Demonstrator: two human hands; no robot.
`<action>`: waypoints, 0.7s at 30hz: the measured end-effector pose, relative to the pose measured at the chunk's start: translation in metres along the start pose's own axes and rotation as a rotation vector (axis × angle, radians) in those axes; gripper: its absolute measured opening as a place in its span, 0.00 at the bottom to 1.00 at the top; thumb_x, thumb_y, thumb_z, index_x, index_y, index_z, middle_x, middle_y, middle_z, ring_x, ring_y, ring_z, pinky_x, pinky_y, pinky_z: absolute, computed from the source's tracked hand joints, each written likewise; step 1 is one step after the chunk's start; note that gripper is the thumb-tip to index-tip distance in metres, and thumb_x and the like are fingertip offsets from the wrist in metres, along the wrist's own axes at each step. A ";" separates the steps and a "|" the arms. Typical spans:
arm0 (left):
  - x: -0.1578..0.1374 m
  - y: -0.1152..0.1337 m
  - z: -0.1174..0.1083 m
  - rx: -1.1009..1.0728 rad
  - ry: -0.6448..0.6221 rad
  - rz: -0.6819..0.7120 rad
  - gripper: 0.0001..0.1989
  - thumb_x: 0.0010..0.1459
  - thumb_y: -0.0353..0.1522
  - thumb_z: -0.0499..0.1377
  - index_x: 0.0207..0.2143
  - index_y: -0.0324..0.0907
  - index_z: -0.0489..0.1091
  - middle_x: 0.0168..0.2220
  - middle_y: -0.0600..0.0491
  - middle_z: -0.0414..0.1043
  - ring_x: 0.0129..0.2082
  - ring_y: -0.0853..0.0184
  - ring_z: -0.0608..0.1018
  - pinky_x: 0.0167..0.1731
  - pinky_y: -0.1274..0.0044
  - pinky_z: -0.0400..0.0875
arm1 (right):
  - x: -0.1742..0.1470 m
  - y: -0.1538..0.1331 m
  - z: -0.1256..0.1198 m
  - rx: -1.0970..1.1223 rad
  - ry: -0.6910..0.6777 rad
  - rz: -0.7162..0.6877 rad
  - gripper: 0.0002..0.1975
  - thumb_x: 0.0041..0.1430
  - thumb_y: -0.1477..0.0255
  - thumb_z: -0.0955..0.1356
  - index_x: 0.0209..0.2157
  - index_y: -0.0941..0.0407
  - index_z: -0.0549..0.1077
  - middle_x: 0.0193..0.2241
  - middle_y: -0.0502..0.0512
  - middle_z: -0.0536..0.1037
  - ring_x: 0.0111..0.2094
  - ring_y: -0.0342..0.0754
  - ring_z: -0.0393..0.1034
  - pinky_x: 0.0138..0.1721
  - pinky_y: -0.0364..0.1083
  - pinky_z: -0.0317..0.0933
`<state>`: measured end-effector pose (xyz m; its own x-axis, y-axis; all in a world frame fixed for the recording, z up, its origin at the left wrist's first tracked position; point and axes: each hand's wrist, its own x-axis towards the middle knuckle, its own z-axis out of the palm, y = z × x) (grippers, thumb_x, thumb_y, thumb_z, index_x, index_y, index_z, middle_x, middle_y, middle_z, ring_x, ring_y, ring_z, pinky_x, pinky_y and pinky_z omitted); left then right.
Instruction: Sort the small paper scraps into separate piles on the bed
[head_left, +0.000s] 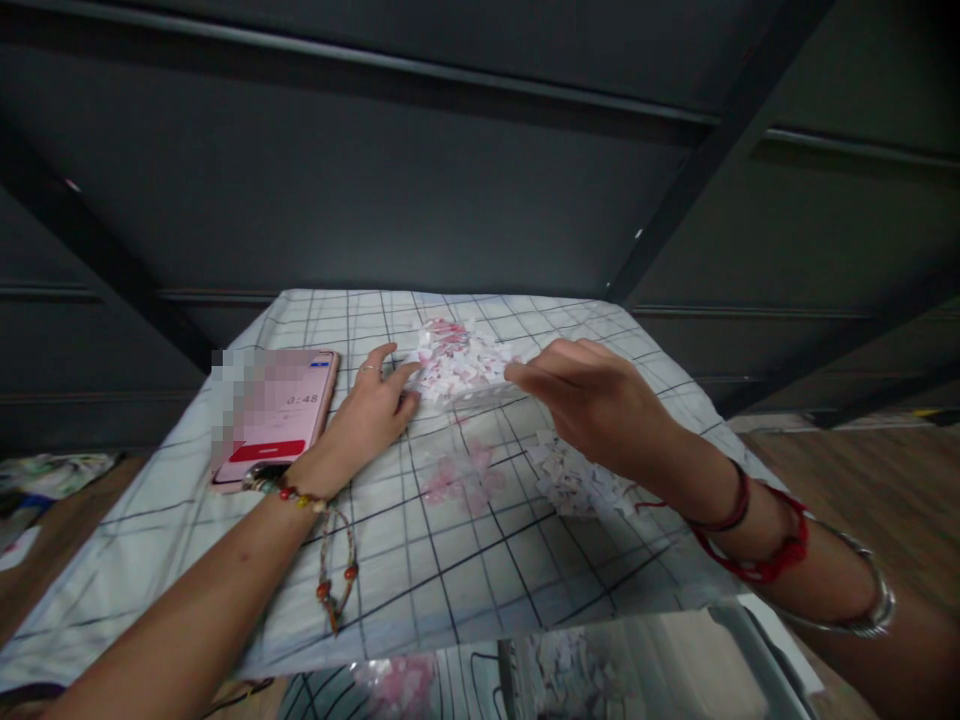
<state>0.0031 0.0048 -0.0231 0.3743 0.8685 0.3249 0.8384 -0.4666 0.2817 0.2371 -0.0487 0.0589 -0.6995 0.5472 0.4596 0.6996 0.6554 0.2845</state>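
A heap of small white and pink paper slips [461, 365] lies in what looks like a clear plastic tray or bag [480, 400] toward the back of the cloth. My left hand [379, 400] rests at its left edge, fingers apart, with a ring on one finger. At the right edge, my right hand [592, 395] is closed in a pinch; what sits between the fingertips is hidden. Below the heap are pink, petal-like pieces [465, 480], apparently in clear film. A second pile of whitish slips [574, 480] lies under my right wrist, partly covered by it.
Left of my left hand, a phone [281, 420] lies on the checked tablecloth [420, 590], showing a timer. Beneath the table's front edge are a grey bin [742, 660] with paper bits and a pink bundle [401, 685]. A dark panelled wall [390, 190] stands behind.
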 end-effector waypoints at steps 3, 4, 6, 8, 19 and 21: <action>0.000 0.000 0.000 0.012 0.009 -0.003 0.20 0.59 0.34 0.48 0.53 0.36 0.62 0.57 0.42 0.45 0.58 0.52 0.55 0.57 0.64 0.56 | 0.005 -0.003 0.003 -0.062 -0.012 0.004 0.15 0.54 0.86 0.57 0.34 0.59 0.71 0.23 0.52 0.69 0.27 0.45 0.57 0.31 0.46 0.48; 0.000 0.000 0.000 0.014 0.012 -0.004 0.20 0.59 0.33 0.48 0.53 0.35 0.62 0.57 0.42 0.45 0.58 0.51 0.55 0.56 0.64 0.56 | 0.006 -0.004 0.004 -0.070 -0.022 -0.007 0.15 0.54 0.86 0.57 0.33 0.59 0.71 0.23 0.52 0.69 0.27 0.45 0.58 0.31 0.46 0.48; -0.001 0.001 -0.001 0.013 0.021 -0.007 0.20 0.59 0.33 0.48 0.52 0.35 0.62 0.57 0.41 0.46 0.58 0.52 0.56 0.56 0.64 0.56 | 0.007 -0.005 0.005 -0.050 -0.033 -0.032 0.14 0.55 0.85 0.57 0.34 0.59 0.71 0.23 0.52 0.70 0.28 0.45 0.58 0.31 0.46 0.49; -0.001 0.001 -0.002 0.008 0.027 -0.010 0.19 0.59 0.33 0.48 0.52 0.36 0.62 0.57 0.42 0.47 0.58 0.52 0.57 0.55 0.63 0.58 | 0.006 -0.005 0.003 -0.001 -0.036 -0.051 0.15 0.55 0.85 0.57 0.35 0.58 0.72 0.24 0.52 0.70 0.28 0.45 0.58 0.31 0.45 0.49; -0.001 0.001 -0.003 0.014 0.035 -0.024 0.19 0.59 0.32 0.48 0.51 0.35 0.63 0.58 0.41 0.47 0.57 0.51 0.58 0.55 0.62 0.59 | 0.000 -0.001 0.001 0.042 0.002 -0.082 0.17 0.55 0.86 0.55 0.35 0.59 0.72 0.23 0.52 0.70 0.26 0.44 0.57 0.29 0.45 0.49; -0.001 0.000 -0.003 0.006 0.040 -0.018 0.19 0.59 0.32 0.48 0.51 0.35 0.63 0.58 0.41 0.47 0.57 0.51 0.58 0.55 0.62 0.59 | -0.004 0.001 0.001 0.066 0.012 -0.096 0.17 0.55 0.85 0.56 0.35 0.58 0.72 0.24 0.52 0.71 0.26 0.44 0.57 0.28 0.44 0.49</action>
<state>0.0017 0.0036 -0.0204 0.3428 0.8695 0.3556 0.8475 -0.4496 0.2822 0.2404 -0.0499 0.0566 -0.7608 0.4743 0.4429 0.6180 0.7378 0.2715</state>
